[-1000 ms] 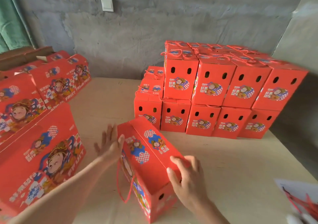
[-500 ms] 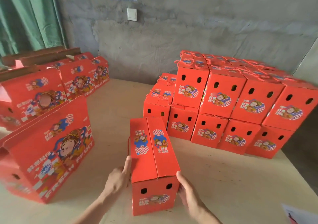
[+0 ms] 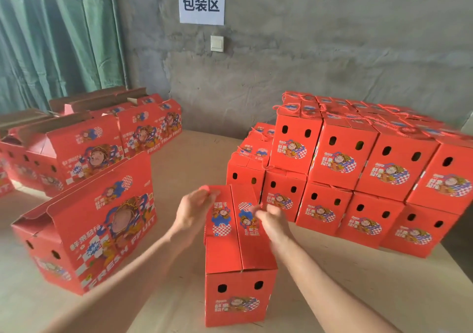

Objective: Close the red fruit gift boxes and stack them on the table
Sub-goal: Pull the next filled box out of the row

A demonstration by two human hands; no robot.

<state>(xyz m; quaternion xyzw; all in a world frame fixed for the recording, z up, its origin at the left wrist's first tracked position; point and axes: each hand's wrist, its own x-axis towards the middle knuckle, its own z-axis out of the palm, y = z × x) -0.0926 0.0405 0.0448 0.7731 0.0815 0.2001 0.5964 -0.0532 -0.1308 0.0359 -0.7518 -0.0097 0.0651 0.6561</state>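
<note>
Hands have climbed from the flanks of the gift box (image 3: pixel 230 256) to its top flaps, left hand (image 3: pixel 192 212) and right hand (image 3: pixel 273 221) apparently pressing the seam shut; blur hides whether either grip is clamped. It stands on the desk (image 3: pixel 345 294), long axis running toward the stacked boxes (image 3: pixel 340 158), holed end facing the person.

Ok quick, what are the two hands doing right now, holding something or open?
Left hand: on the box top's left edge; too blurred to tell its grip.
Right hand: over the box top; too blurred as well.
</note>
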